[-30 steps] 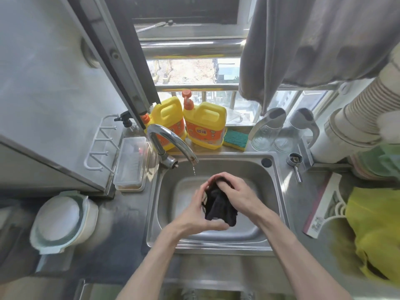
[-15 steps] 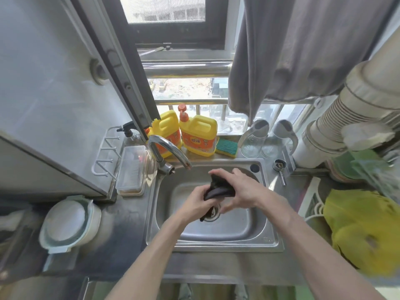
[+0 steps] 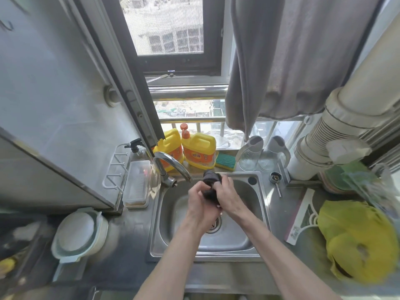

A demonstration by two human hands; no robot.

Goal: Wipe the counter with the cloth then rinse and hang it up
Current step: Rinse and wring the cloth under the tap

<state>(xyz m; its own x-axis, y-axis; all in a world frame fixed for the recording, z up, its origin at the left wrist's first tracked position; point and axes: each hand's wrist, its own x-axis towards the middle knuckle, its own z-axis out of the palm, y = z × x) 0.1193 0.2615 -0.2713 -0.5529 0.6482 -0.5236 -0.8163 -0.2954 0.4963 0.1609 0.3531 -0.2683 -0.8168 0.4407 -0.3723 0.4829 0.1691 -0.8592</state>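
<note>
Both hands rise toward the curved chrome faucet (image 3: pixel 173 164) since half a second ago; left hand (image 3: pixel 200 201) and right hand (image 3: pixel 229 195) each clench the dark, bunched, rolled cloth (image 3: pixel 211 182), held over the shiny steel sink (image 3: pixel 258 215), just right of the faucet spout.

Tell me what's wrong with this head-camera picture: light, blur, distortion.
Head view: daylight through the window washes out the scene outside; wide-angle lens bows the grey tiled wall and white ribbed duct; the yellow plastic bag at the right edge is smeared; both hands wringing the dark cloth stay fairly sharp.
</note>
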